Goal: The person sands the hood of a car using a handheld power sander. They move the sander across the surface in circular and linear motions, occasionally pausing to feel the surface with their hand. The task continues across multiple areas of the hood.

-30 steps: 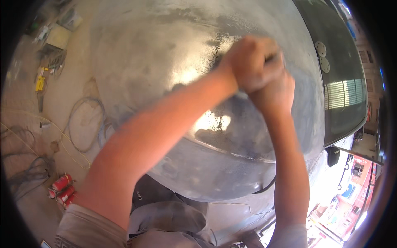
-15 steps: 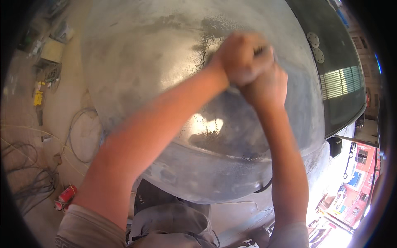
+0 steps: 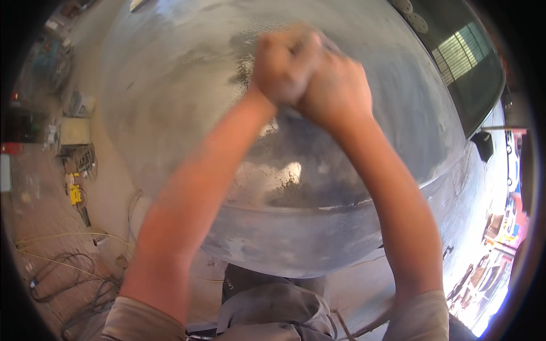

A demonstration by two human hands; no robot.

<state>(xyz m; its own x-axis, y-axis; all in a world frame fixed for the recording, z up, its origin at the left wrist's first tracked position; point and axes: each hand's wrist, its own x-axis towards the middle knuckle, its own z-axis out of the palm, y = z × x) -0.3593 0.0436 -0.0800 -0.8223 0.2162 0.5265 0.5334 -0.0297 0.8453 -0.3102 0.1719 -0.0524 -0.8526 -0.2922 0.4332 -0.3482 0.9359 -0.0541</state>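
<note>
A car hood [image 3: 170, 131], dull grey with mottled sanded or primed patches, spreads in front of me. Both hands press close together over its upper middle. My left hand [image 3: 284, 71] is curled shut, its fingers meeting those of my right hand [image 3: 340, 91], which is closed as well. Whatever lies in or under them is hidden, and motion smears the fingers. Wet, shiny streaks [image 3: 291, 179] with droplets run down the hood below and beside the hands.
The dark windshield [image 3: 469, 79] borders the hood at right, with pale round perforated discs [image 3: 417, 23] by its edge. A black side mirror [image 3: 483, 146] sticks out below. On the floor at left lie cables [image 3: 62, 278], a yellow tool [image 3: 74, 190] and a box [image 3: 75, 131].
Both hands have moved together to the left and slightly farther up the hood, staying joined. The view has turned, so the windshield sits higher and the mirror shows more.
</note>
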